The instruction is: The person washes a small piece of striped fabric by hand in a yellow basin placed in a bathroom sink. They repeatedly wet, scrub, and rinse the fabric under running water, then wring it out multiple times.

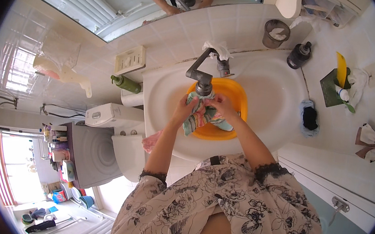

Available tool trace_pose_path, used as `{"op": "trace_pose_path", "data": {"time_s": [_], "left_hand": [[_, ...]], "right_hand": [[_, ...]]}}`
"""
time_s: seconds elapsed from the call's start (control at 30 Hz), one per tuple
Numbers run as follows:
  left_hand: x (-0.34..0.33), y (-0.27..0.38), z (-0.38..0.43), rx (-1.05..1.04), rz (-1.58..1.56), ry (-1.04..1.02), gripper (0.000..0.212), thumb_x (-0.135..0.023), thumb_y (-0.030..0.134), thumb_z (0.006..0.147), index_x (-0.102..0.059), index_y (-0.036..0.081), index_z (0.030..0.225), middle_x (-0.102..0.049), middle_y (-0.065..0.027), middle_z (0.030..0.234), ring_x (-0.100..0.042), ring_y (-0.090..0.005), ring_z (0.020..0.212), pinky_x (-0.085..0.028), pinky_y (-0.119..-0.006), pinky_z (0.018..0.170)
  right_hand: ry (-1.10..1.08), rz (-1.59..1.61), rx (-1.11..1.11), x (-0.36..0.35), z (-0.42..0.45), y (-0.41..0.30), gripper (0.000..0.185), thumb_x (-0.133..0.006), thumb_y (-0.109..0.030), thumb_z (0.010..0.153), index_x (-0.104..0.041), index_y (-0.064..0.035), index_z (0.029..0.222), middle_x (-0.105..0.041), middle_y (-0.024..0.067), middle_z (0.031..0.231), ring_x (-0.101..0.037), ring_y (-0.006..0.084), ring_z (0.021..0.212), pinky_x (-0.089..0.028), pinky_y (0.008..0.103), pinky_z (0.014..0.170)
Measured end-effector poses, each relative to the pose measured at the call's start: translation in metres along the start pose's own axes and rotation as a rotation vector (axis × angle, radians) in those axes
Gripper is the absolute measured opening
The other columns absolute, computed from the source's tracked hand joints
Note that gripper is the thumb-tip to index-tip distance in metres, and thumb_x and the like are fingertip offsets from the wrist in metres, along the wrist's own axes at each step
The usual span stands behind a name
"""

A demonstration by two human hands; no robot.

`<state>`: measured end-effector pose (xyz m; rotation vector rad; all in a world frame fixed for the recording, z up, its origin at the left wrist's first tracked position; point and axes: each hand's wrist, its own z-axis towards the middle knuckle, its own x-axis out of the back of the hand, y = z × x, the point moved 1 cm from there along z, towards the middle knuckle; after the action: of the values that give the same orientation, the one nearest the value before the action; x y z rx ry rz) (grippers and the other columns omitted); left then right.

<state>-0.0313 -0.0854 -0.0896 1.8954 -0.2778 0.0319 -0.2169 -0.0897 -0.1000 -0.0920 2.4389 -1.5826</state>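
Note:
Both hands hold a striped, multicoloured cloth (198,116) just under the spout head of a dark grey faucet (204,84). My left hand (185,109) grips its left edge, and my right hand (220,106) pinches it on the right side. Part of the cloth hangs into an orange plastic basin (219,133), which stands in the white washbasin (270,98). Whether water is running cannot be told. A crumpled white tissue or cloth (219,49) lies over the faucet's base.
A green pump bottle (127,84) and a cream soap dish (130,60) are at the left. Along the back right stand a dark cup (276,34) and a black pump bottle (299,55). A blue and black scrubber or cloth (309,118) lies at the right rim. A pink cloth (152,141) hangs near my left forearm.

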Motion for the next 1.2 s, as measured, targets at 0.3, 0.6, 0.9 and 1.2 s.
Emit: {"op": "trace_pose_path", "data": {"time_s": [0.3,0.6,0.9,1.2], "left_hand": [[-0.012,0.009,-0.007,0.057,0.302,-0.228,0.042,-0.069,0.027,0.077,-0.057,0.001,0.108,-0.062,-0.0074,0.092,-0.058,-0.0139,0.081,-0.047,-0.028,0.074],[-0.037,-0.045,0.027,0.059,-0.581,-0.005,0.034,-0.050,0.033,0.089,-0.056,0.005,0.107,-0.062,-0.0076,0.096,-0.061,-0.0161,0.082,-0.050,-0.030,0.073],[-0.046,-0.079,0.063,0.149,-1.285,-0.046,0.044,-0.036,0.047,0.090,-0.052,0.010,0.108,-0.059,-0.0076,0.101,-0.057,-0.0229,0.090,-0.047,-0.037,0.079],[-0.079,-0.034,0.041,0.307,-1.159,0.104,0.044,-0.036,0.047,0.090,-0.052,0.010,0.109,-0.059,-0.0081,0.102,-0.055,-0.0249,0.093,-0.045,-0.041,0.082]], "right_hand": [[0.170,0.342,0.020,0.018,-0.013,-0.019,0.043,-0.074,-0.017,0.069,-0.053,-0.0022,0.103,-0.062,0.0104,0.087,-0.063,0.0183,0.079,-0.050,0.0282,0.070],[0.010,0.615,-0.088,0.034,-0.010,-0.007,0.046,-0.066,-0.032,0.078,-0.048,-0.0054,0.110,-0.063,0.0149,0.093,-0.066,0.0250,0.075,-0.051,0.0333,0.065],[0.343,-0.675,0.750,-0.062,-0.020,-0.007,0.043,-0.064,-0.046,0.074,-0.058,-0.0057,0.087,-0.058,0.0146,0.073,-0.061,0.0320,0.063,-0.049,0.0409,0.060],[0.472,-0.755,0.330,-0.045,0.020,-0.026,0.030,-0.059,-0.037,0.073,-0.063,-0.0074,0.076,-0.063,0.0158,0.074,-0.062,0.0345,0.071,-0.048,0.0443,0.063]]}}
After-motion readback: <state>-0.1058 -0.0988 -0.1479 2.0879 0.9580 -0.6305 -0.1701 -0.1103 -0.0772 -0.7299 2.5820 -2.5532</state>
